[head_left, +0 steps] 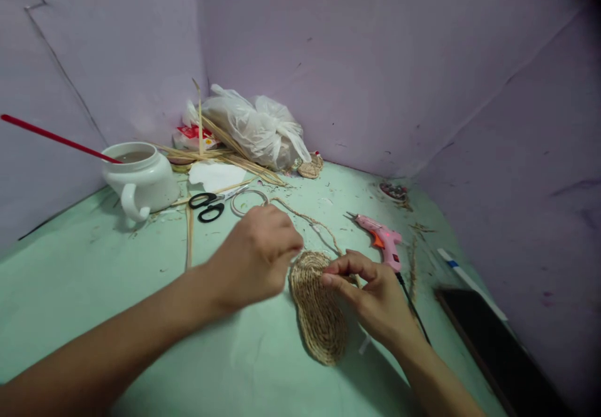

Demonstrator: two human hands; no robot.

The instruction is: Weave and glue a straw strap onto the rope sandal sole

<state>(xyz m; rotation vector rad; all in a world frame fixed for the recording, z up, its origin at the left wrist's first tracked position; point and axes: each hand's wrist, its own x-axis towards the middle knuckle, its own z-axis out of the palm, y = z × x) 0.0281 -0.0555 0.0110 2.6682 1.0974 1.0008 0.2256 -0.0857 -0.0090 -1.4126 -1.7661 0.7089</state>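
Observation:
A flat oval mat of coiled jute rope [319, 310] lies on the pale green table [117, 292]. My left hand [256, 257] hovers at its upper left edge with fingers curled closed; what they pinch is hidden. My right hand [370, 295] rests on the mat's upper right edge, thumb and fingers pressed together on the coil. A loose strand of jute rope [312, 221] runs from the mat up toward the back of the table.
A pink glue gun [382, 238] lies right of the mat, its black cord trailing forward. Black-handled scissors [211, 206], a metal ring [248, 201], a white pot [141, 179] with a red stick, straw, a plastic bag [258, 126] sit behind. A dark slab [493, 348] lies far right.

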